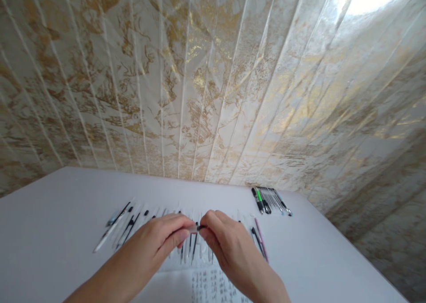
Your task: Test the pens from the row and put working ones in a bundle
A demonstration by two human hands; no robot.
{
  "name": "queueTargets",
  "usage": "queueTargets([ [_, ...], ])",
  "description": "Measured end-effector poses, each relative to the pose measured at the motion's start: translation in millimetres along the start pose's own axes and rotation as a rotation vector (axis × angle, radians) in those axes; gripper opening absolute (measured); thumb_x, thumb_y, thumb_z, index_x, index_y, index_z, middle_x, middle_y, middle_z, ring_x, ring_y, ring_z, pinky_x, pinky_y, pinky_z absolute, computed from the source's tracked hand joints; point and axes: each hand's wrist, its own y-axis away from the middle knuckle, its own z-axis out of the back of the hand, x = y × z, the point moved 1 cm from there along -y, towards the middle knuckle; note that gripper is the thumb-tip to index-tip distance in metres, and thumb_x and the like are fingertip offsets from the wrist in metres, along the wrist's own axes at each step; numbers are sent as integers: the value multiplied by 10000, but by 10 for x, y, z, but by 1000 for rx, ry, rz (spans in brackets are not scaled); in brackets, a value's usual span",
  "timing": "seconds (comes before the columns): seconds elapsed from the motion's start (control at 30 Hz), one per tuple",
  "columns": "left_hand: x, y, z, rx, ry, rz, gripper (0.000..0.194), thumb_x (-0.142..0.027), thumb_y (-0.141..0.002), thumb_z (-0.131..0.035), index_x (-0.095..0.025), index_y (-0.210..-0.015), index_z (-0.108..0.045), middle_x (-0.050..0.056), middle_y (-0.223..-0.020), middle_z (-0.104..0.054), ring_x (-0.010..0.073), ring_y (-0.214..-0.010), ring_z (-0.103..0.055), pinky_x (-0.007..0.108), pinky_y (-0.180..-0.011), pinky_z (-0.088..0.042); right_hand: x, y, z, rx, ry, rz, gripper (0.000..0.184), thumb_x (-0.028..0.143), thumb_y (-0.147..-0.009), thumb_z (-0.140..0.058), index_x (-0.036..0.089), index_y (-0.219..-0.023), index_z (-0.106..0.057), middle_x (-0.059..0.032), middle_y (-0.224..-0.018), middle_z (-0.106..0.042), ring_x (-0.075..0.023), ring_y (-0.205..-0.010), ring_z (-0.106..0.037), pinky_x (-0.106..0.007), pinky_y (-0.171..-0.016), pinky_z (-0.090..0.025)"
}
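Observation:
Over the middle of the white table (333, 258), my left hand (159, 235) and my right hand (228, 237) meet tip to tip. Between them is a small pen part (193, 228), pale and see-through on the left and dark on the right. My left thumb and fingers pinch the pale side; the right fingers are closed around the dark end. Most of it is hidden by my fingers. Below and behind my hands lie several loose pen parts (194, 247), clear tubes and dark refills among them.
More pens and refills (128, 227) spread out at the left. Beyond my right hand lie a pink pen (261, 238) and a dark one. A row of assembled pens (271, 201) sits near the patterned wall covering (199, 94). Handwritten paper (213, 287) lies at the front.

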Motion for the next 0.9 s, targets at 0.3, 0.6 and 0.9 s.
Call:
queueTargets([
  [0.3,-22,11,-24,-263,-203,-329,187,-239,-978,-476,-249,-1001,-660,-24,-892,-712,160,-859,-642,265,-825,-457,-35,-37,-233,-88,-299,-260,490,473,-1009,-288,227,-587,-327,51,-502,-373,-117,-472,-376,-243,-509,-260],
  [0.6,47,-15,45,-331,-151,-244,144,-269,-939,-552,-292,-997,-683,-64,-912,-735,122,-856,-683,190,-757,-481,-25,-5,-6,-131,-129,-82,267,407,-1011,-394,211,-904,-540,-11,-797,-596,-160,-701,-554,-242,-648,-377],
  [0.9,50,-22,-8,-324,-122,-310,170,-200,-929,-557,-285,-989,-691,-68,-847,-711,104,-811,-657,181,-770,-460,-49,-26,-194,-95,-141,-142,437,447,-1036,-244,235,-670,-354,37,-585,-447,-139,-517,-434,-241,-531,-298],
])
